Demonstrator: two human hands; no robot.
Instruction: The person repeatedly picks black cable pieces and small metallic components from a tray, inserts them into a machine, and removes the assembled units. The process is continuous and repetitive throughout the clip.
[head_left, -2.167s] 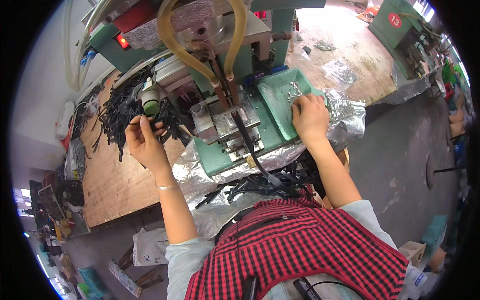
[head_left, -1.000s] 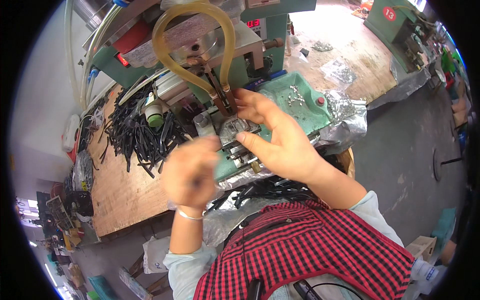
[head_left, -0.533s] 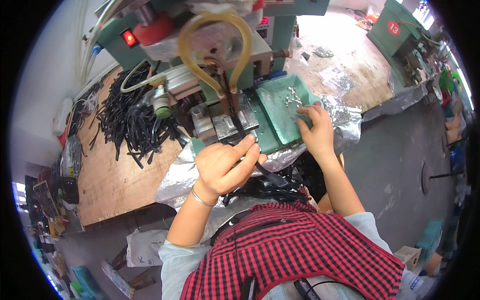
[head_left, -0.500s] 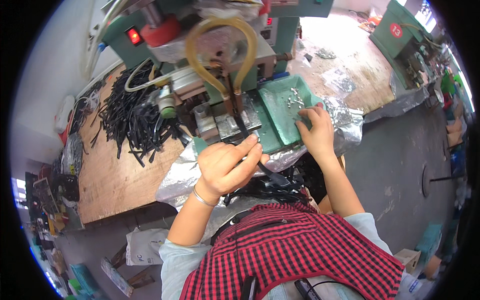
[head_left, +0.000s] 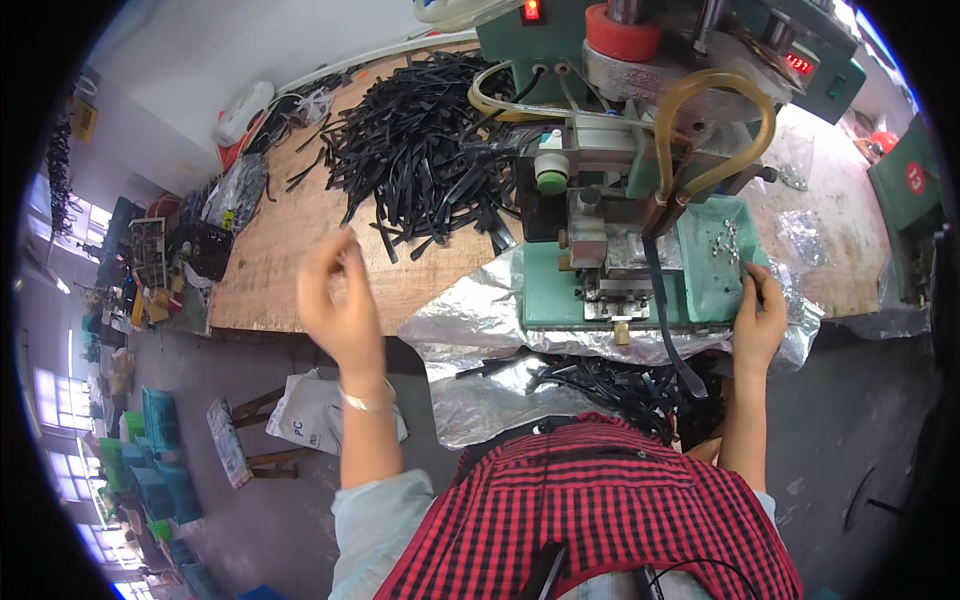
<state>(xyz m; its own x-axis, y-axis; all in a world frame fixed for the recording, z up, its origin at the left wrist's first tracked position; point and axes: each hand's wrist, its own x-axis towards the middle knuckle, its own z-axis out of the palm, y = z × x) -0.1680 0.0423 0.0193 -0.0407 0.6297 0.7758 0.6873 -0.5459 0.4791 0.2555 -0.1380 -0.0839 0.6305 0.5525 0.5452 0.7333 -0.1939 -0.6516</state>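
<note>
A black strap (head_left: pixel 660 310) hangs from the press (head_left: pixel 625 235), its upper end under the copper-coloured clamp tips and its lower end past the front edge. My left hand (head_left: pixel 338 300), partly smeared, is raised left of the press over the table's front part. Its fingers are bent and apart, with nothing visible between them. At the right rim of the green tray (head_left: pixel 708 285) is my right hand (head_left: pixel 760 318), thumb and forefinger drawn together. Whatever they pinch is too small to make out. Small silvery parts (head_left: pixel 726 240) lie in the tray beside those fingertips.
A large heap of black straps (head_left: pixel 420 150) covers the wooden table (head_left: pixel 270 285) behind my left hand. More straps (head_left: pixel 610 385) lie below the press, near my apron. Silver foil (head_left: pixel 455 320) lines the front edge. Yellowish hoses (head_left: pixel 665 125) loop above the clamp.
My left hand has let go of the strap and moved left, away from the press. The strap now hangs from the clamp. My right hand has moved to the tray's rim. The view has shifted left.
</note>
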